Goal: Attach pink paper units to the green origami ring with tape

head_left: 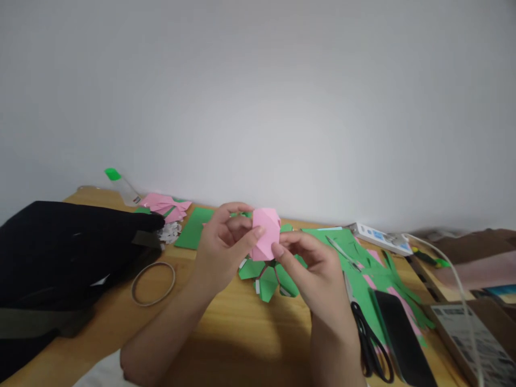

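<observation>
A small folded piece of pink paper (pixel 266 232) is held up between my two hands, above the table. My left hand (pixel 228 242) pinches its left side between thumb and fingers. On the lower right edge, the thumb and fingers of my right hand (pixel 312 263) grip the same paper. Below and behind it lies a green folded-paper piece (pixel 267 284) with several petal-like parts spread outward, some carrying small white strips. My hands and the pink paper hide the upper part of that green piece.
Right of my hands are green paper sheets (pixel 352 269) with pink scraps, black-handled scissors (pixel 368 344), a dark phone (pixel 403 338) and a white box (pixel 381 238). At left are a black cloth item (pixel 72 258), a ring (pixel 153 303), pink papers (pixel 165 204) and a green-capped bottle (pixel 124 188).
</observation>
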### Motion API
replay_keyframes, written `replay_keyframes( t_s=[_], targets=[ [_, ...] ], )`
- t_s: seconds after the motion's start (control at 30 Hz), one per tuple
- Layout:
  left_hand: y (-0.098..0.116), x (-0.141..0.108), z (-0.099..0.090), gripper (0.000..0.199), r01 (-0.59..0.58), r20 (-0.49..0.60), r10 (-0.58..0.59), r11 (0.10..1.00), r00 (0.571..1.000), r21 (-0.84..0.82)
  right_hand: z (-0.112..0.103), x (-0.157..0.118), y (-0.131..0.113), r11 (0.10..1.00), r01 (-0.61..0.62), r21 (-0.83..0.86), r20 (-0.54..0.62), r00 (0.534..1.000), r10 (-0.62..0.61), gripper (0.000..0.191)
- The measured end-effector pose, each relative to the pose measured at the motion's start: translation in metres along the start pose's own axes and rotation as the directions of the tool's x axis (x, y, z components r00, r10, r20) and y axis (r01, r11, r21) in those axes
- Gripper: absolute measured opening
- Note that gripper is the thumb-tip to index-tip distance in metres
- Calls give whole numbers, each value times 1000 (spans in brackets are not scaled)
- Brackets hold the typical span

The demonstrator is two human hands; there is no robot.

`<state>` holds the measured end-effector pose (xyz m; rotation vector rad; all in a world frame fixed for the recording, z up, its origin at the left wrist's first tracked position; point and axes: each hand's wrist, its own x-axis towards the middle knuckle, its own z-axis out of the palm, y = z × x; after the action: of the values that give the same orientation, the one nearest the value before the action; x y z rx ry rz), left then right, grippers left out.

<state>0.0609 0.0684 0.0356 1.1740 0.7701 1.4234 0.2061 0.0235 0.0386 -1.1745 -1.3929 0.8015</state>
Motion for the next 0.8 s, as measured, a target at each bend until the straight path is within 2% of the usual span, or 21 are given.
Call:
replay_keyframes(
  t_s=[0.1, 0.17, 0.23, 0.33, 0.4, 0.47, 0.57, 0.67, 0.73, 0.8],
  targets=[
    [0, 3, -4, 27, -48, 37, 47, 999, 998, 16, -4, 2, 4, 997, -40, 70, 15, 999, 39, 7],
    [0, 5, -7, 10, 4, 102, -6, 1000, 995, 13, -8, 2, 4, 998, -23, 56, 27, 999, 22, 7],
    [-1, 6, -9, 6, 150, 199, -136, 987, 971, -57, -12, 1, 3, 997, 66, -30, -7, 998, -66, 9],
    [-2, 8, -11, 16, 346, 356, -270, 922, 895, -171, -17, 2, -1, 944, 242, -224, -85, 960, -266, 30],
    [-3, 8, -11, 21, 393, 402, -304, 906, 864, -159, -18, 3, -4, 877, 332, -347, -65, 924, -376, 40],
    [-4, 8, -11, 21, 401, 426, -330, 912, 843, -88, -19, 4, -5, 829, 389, -402, -10, 903, -429, 33],
    [-2, 7, -10, 12, 335, 458, -339, 938, 822, 94, -19, 3, -5, 874, 336, -352, 9, 934, -356, 13],
    [2, 5, -8, 21, 232, 436, -303, 950, 848, 209, -20, 2, -3, 960, 134, -245, 15, 991, -135, 18],
    [5, 4, -8, 22, 217, 429, -297, 950, 853, 225, -21, 2, -2, 987, 34, -155, 47, 999, -27, 22],
    [5, 4, -8, 24, 222, 432, -306, 946, 848, 236, -22, 3, -2, 997, -14, -78, 77, 997, 20, 21]
  ],
)
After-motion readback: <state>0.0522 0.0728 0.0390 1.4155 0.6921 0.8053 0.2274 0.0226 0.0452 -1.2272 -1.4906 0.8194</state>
